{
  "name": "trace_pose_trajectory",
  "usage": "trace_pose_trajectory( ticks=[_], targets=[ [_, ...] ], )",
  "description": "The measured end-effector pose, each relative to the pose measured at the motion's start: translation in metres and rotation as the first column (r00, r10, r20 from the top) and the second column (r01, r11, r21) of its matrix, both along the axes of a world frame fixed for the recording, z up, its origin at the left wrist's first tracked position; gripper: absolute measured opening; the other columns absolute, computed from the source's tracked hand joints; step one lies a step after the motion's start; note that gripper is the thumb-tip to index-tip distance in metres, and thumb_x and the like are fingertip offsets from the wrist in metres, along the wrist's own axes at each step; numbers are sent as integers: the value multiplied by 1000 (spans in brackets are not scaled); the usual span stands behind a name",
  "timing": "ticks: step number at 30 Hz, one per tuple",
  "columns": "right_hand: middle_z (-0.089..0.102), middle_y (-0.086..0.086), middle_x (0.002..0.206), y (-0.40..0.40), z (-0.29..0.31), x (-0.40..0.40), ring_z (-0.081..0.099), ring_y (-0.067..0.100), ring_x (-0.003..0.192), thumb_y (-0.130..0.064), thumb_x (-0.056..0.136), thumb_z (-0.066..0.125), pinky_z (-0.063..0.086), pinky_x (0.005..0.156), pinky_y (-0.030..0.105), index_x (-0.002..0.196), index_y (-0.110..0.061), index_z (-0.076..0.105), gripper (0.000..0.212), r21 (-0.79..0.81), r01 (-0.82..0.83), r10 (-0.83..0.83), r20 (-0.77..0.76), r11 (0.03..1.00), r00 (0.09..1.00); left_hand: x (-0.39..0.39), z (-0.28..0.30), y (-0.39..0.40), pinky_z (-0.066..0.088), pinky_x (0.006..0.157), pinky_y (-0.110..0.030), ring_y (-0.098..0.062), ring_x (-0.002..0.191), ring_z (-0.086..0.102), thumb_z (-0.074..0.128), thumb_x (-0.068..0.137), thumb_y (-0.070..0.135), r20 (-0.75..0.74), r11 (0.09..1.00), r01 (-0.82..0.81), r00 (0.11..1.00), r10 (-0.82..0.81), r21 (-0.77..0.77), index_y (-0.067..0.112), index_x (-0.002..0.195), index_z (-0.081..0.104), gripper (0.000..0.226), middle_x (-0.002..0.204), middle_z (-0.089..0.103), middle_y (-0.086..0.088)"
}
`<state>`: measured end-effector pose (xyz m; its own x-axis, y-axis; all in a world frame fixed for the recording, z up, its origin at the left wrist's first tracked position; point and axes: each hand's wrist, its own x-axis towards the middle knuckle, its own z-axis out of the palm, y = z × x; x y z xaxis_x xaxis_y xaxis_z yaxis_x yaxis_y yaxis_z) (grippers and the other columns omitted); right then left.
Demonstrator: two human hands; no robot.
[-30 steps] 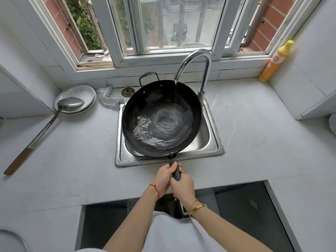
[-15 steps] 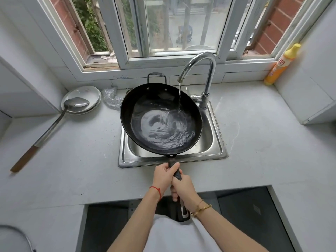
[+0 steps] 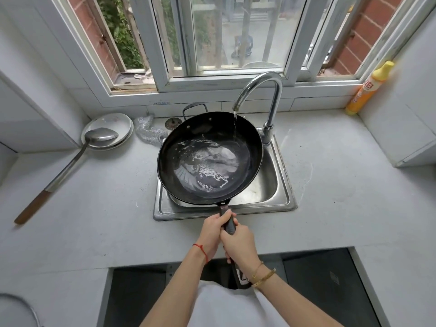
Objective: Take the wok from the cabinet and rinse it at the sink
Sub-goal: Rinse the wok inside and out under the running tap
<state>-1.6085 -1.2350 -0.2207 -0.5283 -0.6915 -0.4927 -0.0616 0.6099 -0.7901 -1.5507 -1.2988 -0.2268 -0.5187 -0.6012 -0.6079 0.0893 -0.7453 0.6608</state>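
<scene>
A black wok (image 3: 188, 185) with a loop handle at its far rim hangs over the steel sink (image 3: 286, 199). Water sloshes in its bowl. The curved faucet (image 3: 273, 95) runs a thin stream onto the wok's far right wall. My left hand (image 3: 213, 232) grips the long dark wok handle close to the pan. My right hand (image 3: 238, 241) grips the same handle just behind the left. The handle's end pokes out below my right wrist.
A metal ladle (image 3: 70, 161) with a wooden handle rests on stacked white plates (image 3: 111, 121) at the left. A steel scourer (image 3: 148, 131) and a drain plug (image 3: 172, 123) lie behind the wok. A yellow bottle (image 3: 368, 88) stands in the right corner.
The wok has tipped and shifted to the left over the sink, and the water inside has swirled. The stream now lands on its far right wall instead of the middle.
</scene>
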Motion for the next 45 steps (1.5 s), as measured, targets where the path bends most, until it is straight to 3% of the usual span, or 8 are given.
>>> trace_pose_trajectory(
  ticks=[5,8,13,17,26,36,41,45],
  targets=[
    [56,1,49,2,-4,-6,53,10,30,-27,90,59,40,32,20,71,-16,60,22,-7,-30,30,2,1000,1000,-3,-3,-1,54,68,-24,-15,65,64,56,96,13,48,997,26,999,-23,-67,2,89,63,15,74,65,-7],
    [52,-4,40,1,-4,-10,50,14,29,-27,89,60,39,32,22,70,-13,58,24,-4,-17,17,104,1000,994,-4,-4,-2,54,72,-27,-16,66,64,58,96,14,108,991,35,994,-21,-125,2,87,64,15,72,67,-7],
    [46,-5,36,-4,-1,-12,43,14,29,-21,91,56,37,36,22,71,-11,51,23,21,2,-8,305,1000,952,-4,-5,-4,55,66,-25,-17,63,65,65,92,14,247,967,27,968,37,-253,3,79,67,17,68,71,-7],
    [44,-5,36,-7,7,-12,41,12,29,-16,92,53,36,36,21,68,-12,47,25,38,-2,-12,368,999,930,-4,-2,-6,57,69,-29,-17,63,67,68,90,18,293,956,25,954,65,-292,4,76,69,20,69,73,-7],
    [46,-4,37,-5,16,-9,45,13,30,-14,89,55,39,35,22,69,-9,51,21,14,10,-13,299,1000,954,-1,11,-2,51,53,-20,-14,58,64,64,92,19,176,985,3,984,28,-175,3,82,67,19,68,69,-5],
    [53,3,49,11,5,-8,47,8,26,-21,88,58,38,31,19,69,-19,56,20,-27,-51,51,7,998,999,-3,12,9,48,77,-30,-21,73,57,50,99,10,32,1000,16,999,-15,-6,-1,94,58,15,76,60,-10],
    [51,1,44,12,2,-11,47,13,27,-21,88,58,38,31,21,70,-13,56,19,14,-54,53,96,998,994,-3,5,10,52,72,-26,-19,70,60,54,97,11,114,996,27,993,-17,-86,-1,93,61,14,75,64,-10],
    [46,-5,35,10,3,-11,43,15,29,-20,91,55,37,35,23,71,-10,52,23,33,-32,22,254,999,967,-2,-2,9,54,70,-27,-19,67,64,61,94,12,206,980,29,979,12,-194,3,79,68,19,70,70,-8]
  ],
)
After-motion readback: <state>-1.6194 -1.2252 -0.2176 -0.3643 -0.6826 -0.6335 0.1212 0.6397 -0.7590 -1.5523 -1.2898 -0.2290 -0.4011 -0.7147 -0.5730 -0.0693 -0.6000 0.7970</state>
